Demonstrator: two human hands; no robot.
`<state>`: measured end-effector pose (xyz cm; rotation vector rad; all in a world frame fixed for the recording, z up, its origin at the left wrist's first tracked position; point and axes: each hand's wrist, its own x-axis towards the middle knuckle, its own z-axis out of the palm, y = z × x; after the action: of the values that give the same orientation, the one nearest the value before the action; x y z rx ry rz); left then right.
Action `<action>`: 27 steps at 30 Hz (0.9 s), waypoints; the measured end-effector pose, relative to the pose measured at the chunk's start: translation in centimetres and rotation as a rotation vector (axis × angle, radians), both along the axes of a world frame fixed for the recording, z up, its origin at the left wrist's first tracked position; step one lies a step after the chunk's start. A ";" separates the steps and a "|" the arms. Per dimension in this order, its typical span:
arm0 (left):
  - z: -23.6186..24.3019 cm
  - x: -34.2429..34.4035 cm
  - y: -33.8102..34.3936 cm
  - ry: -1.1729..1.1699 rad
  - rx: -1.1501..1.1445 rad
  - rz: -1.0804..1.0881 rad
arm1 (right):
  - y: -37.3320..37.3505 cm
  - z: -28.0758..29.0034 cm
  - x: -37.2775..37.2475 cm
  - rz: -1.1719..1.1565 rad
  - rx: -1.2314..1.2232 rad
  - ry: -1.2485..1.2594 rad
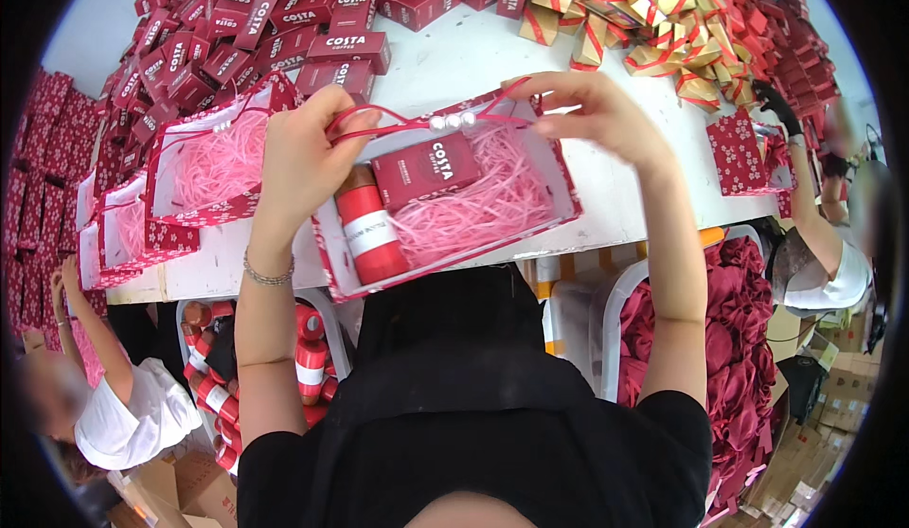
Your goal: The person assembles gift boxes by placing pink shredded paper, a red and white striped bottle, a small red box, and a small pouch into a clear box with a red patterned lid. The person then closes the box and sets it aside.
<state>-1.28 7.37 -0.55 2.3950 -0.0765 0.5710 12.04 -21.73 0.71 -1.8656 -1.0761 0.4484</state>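
An open gift box, red with a white floral print, is tilted in front of me. Pink shredded paper fills it, with a dark red carton on top and a red cylinder with a white label at its left end. A red cord with several pearl-white beads runs across its far side. My left hand pinches the cord's left part, fingers closed. At the far right corner, my right hand has its curled fingers on the cord's right part, thumb slightly apart.
More paper-filled boxes stand at left. Dark red cartons and gold boxes with red ribbon are heaped behind. Below the table edge are tubs of red cylinders and dark red fabric flowers. People work at both sides.
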 end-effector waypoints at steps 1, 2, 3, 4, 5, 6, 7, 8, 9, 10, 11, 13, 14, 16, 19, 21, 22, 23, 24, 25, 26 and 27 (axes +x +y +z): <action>0.0 0.4 -0.9 0.008 -0.034 -0.029 | -2.1 0.1 2.5 0.170 0.097 0.161; -0.1 0.9 -1.5 0.016 -0.053 -0.048 | -4.0 -0.2 5.1 -0.002 0.205 0.329; -0.3 1.6 -2.1 0.022 -0.074 -0.069 | -5.4 -0.8 7.4 -0.177 0.313 0.491; -0.3 2.1 -2.7 0.024 -0.093 -0.080 | -5.7 -1.4 9.4 -0.291 0.062 0.004; -0.3 2.3 -3.2 0.009 -0.081 -0.069 | -5.7 -2.9 11.1 -0.390 -0.184 -0.484; -0.4 2.6 -3.8 -0.008 -0.073 -0.067 | -6.0 -6.8 12.6 -0.575 -0.297 -0.784; -0.5 2.8 -4.1 -0.018 -0.061 -0.059 | -5.7 -9.6 13.2 -0.690 -0.374 -0.783; -0.4 2.7 -4.3 -0.002 -0.050 -0.036 | -5.5 -11.0 13.3 -0.730 -0.317 -0.678; -0.5 2.7 -4.4 -0.018 -0.062 -0.034 | -5.4 -11.0 13.1 -0.771 -0.259 -0.575; -0.6 2.6 -4.4 -0.034 -0.075 -0.035 | -6.1 -10.5 12.9 -0.830 -0.022 -0.236; -0.6 2.7 -4.3 -0.049 -0.089 -0.037 | -7.4 -9.8 12.6 -0.865 0.215 0.106; -0.4 2.7 -4.4 -0.026 -0.084 0.012 | -8.7 -6.7 10.1 -0.711 0.726 0.559; -0.4 2.7 -4.6 -0.008 -0.087 0.019 | -9.7 -5.0 8.5 -0.633 0.815 0.535; -0.6 2.9 -4.8 -0.005 -0.072 0.032 | -10.6 -1.6 5.9 -0.589 0.822 0.403; -0.6 3.3 -5.3 -0.010 -0.028 0.013 | -10.6 2.4 2.0 -0.638 0.679 0.180; -0.5 3.6 -5.3 -0.016 0.008 -0.019 | -10.5 4.5 -0.1 -0.567 0.694 0.316; -0.6 3.7 -5.3 -0.020 0.024 -0.045 | -10.3 5.0 -0.5 -0.534 0.696 0.367; -0.7 3.9 -5.2 -0.024 0.040 -0.068 | -10.0 5.5 -1.2 -0.458 0.693 0.475; -0.7 4.1 -5.0 0.000 0.085 -0.093 | -9.3 5.9 -2.0 -0.379 0.691 0.586; -0.6 4.2 -4.9 -0.036 0.114 -0.120 | -8.6 6.0 -2.6 -0.295 0.686 0.696; -0.5 4.1 -5.0 -0.072 0.142 -0.146 | -8.0 5.4 -2.9 -0.234 0.691 0.838; -0.5 4.1 -4.8 -0.106 0.168 -0.168 | -6.7 5.2 -3.9 -0.219 0.754 1.004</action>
<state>2.84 2.57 -1.02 2.4873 -0.3819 0.6336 8.17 -28.39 5.92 -0.8564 -0.2614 0.6322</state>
